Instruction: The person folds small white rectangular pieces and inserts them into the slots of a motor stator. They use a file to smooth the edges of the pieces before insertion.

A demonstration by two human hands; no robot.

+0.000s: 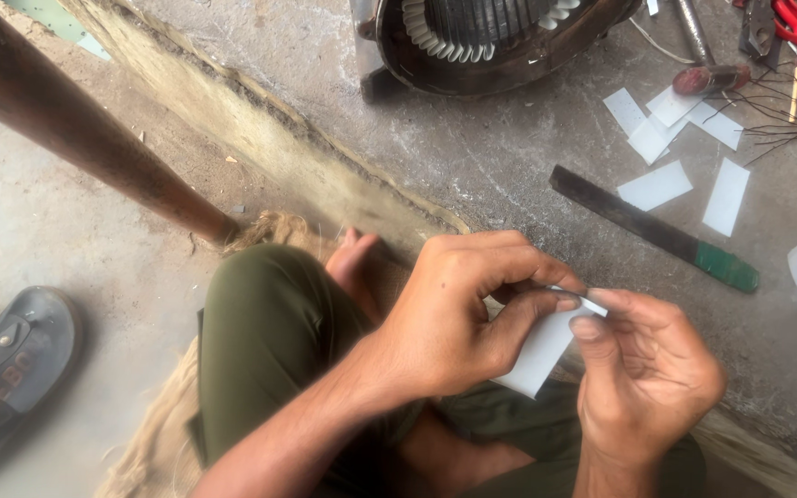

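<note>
white paper strip (pixel 539 355) | folded along top edge | tilted | pinched above lap

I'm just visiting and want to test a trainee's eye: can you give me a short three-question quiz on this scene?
1. True or false: both hands pinch the white rectangular paper strip.
2. What lies on the concrete floor right of the left hand: A) long dark flat bar with green end, B) a blue bucket?
3. Which footwear lies at far left?

Key: 1 true, the right hand too; 2 A; 3 grey sandal.
</note>
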